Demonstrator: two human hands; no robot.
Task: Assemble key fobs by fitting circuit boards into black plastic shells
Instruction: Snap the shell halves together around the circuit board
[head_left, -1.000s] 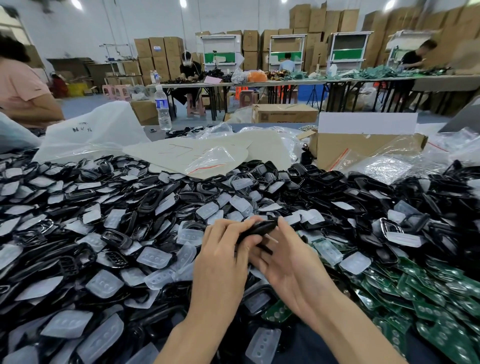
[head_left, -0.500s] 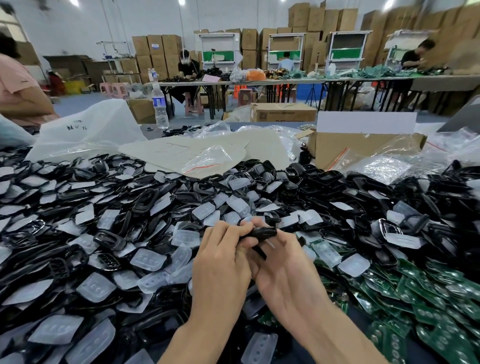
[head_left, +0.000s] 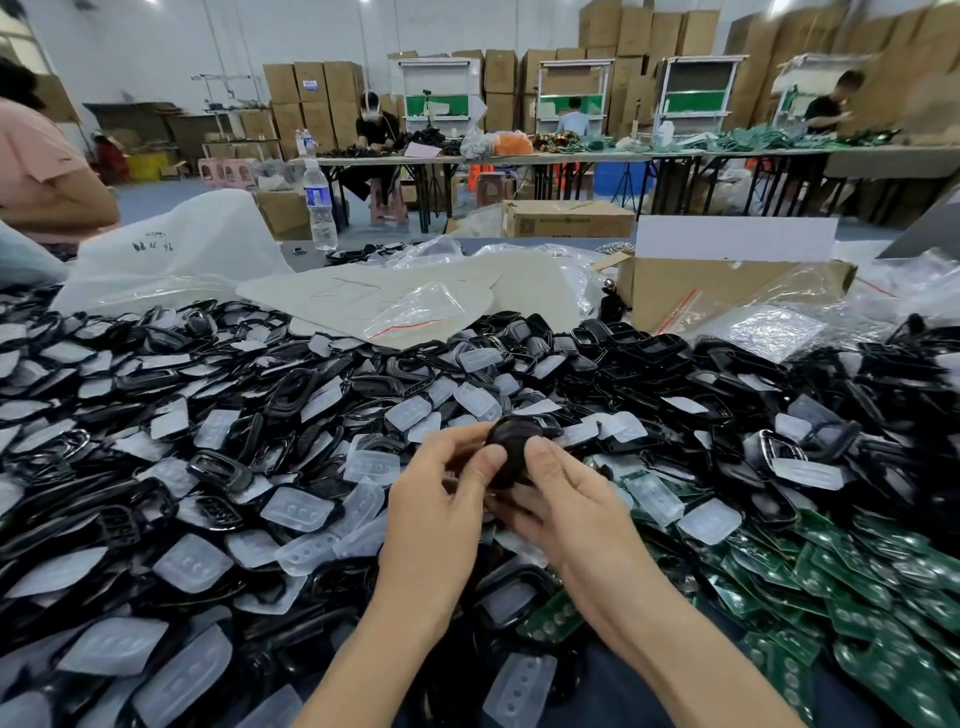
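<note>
I had both hands closed on one black shell (head_left: 511, 449). The left hand (head_left: 447, 504) pinched its near-left edge under the thumb, and the right hand (head_left: 576, 504) pinched the opposite edge, with fingers curled underneath. The shell sat raised between the two thumbs, just above the heap of loose shells (head_left: 270, 415) at the middle of the table. From my feed I could not tell whether a board was already seated inside it, since the thumbs and the dark plastic hid the cavity.

I judged the piece light, stiff and rather slick, a thin moulded part that would flex little and might crack or pop loose if squeezed across its open face. The rim edges looked like the place to hold it, with the thumbs kept free to press along the seam.

Clear button pads (head_left: 298, 512) lay scattered through the heap on the left and close in front. The green circuit boards (head_left: 841, 587) were piled to the right, near the right hand but not touching it. I reckoned those were brittle and best taken by their edges. Farther back stood an open cardboard box (head_left: 727, 299), a white plastic bag (head_left: 171, 249) and a water bottle (head_left: 319, 208).
</note>
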